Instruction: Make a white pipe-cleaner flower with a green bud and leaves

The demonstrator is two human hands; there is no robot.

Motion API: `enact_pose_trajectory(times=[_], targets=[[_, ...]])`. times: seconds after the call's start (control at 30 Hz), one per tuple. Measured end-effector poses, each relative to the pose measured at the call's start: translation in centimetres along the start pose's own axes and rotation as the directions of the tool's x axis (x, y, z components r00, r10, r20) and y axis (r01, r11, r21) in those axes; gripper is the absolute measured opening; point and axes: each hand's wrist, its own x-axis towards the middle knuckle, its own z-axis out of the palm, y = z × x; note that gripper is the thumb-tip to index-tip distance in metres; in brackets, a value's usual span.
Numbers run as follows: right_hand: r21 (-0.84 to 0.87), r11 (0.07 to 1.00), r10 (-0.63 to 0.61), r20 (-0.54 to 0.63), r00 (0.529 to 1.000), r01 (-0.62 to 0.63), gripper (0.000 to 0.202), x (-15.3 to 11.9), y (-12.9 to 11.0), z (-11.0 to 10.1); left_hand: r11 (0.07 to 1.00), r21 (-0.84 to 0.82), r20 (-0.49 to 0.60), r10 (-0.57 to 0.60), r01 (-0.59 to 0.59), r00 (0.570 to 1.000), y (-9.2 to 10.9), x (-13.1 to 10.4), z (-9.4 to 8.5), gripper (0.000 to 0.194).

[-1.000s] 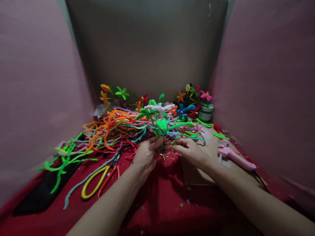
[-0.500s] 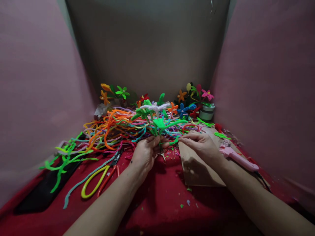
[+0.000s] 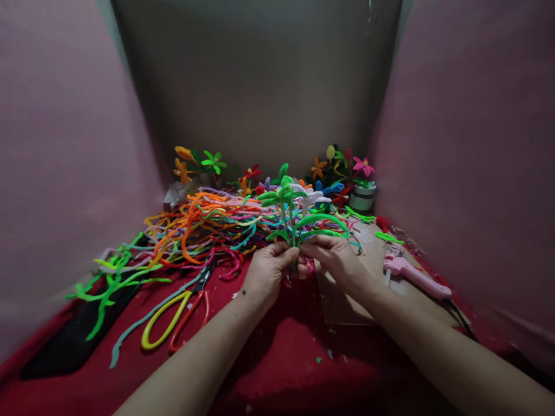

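Near the middle of the head view, my left hand (image 3: 271,271) pinches the lower stems of a pipe-cleaner flower bunch (image 3: 284,196). The bunch stands upright, with green flowers, a white flower (image 3: 309,197) to the right and long looped green leaves (image 3: 323,221). My right hand (image 3: 332,258) is closed at the right side of the same stems, close to my left fingertips, at the base of the green leaves. Exactly what its fingertips pinch is partly hidden.
Loose coloured pipe cleaners (image 3: 212,222) lie heaped behind my hands. Scissors (image 3: 176,318) and a black flat object (image 3: 73,341) are at the left. A pink glue gun (image 3: 411,274) rests on a board (image 3: 347,306) at the right. Finished flowers (image 3: 362,166) and a pot (image 3: 362,197) stand behind.
My right hand has moved left to the stems beside my left hand. The bunch has turned, with the white flower now to the right, and the green leaf strands arch at the right.
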Motion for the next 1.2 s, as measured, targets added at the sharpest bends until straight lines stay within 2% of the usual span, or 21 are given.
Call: enact_pose_trajectory(times=[0.17,0.3,0.37,0.47,0.53,0.63,0.8,0.97,1.2], targets=[[-0.013,0.999,-0.039,-0.031,0.999,0.039,0.020,0.2,0.9,-0.1,0.997,0.062,-0.006,0.052,-0.052,0.999,0.2,-0.2,0.2,0.014],[0.006,0.998,-0.057,0.010,0.998,0.057,0.021,0.2,1.5,0.0,0.979,0.151,0.075,0.127,-0.137,0.989,0.3,-0.3,-0.1,0.014],[-0.011,0.997,-0.074,-0.006,0.997,0.074,0.020,0.1,1.5,0.2,0.970,0.177,0.096,0.153,-0.168,0.984,0.2,-0.3,-0.2,0.015],[-0.024,0.993,-0.120,-0.073,0.990,0.118,0.016,0.0,1.3,0.5,0.968,0.174,0.094,0.166,-0.180,0.982,0.2,-0.4,-0.4,0.015],[-0.012,0.990,-0.138,-0.059,0.989,0.137,0.016,0.0,1.3,0.4,0.972,0.165,0.099,0.155,-0.170,0.983,0.2,-0.4,-0.5,0.015],[0.012,0.991,-0.131,0.025,0.991,0.131,0.014,0.0,1.6,0.2,0.983,0.140,0.112,0.106,-0.121,0.988,0.4,-0.5,-0.5,0.015],[0.008,0.994,-0.105,0.080,0.991,0.105,0.018,-0.4,1.6,-0.1,0.998,0.049,0.178,-0.036,0.028,0.983,0.7,-0.1,-1.0,0.014],[0.008,0.996,-0.088,0.175,0.981,0.088,0.028,-1.0,1.0,-0.1,0.985,0.015,0.256,-0.170,0.172,0.952,0.5,0.3,-1.6,0.020],[0.098,0.995,-0.032,0.217,0.976,0.011,0.019,-1.1,2.0,-0.1,0.961,-0.025,0.317,-0.255,0.277,0.914,0.9,0.4,-1.2,0.030]])
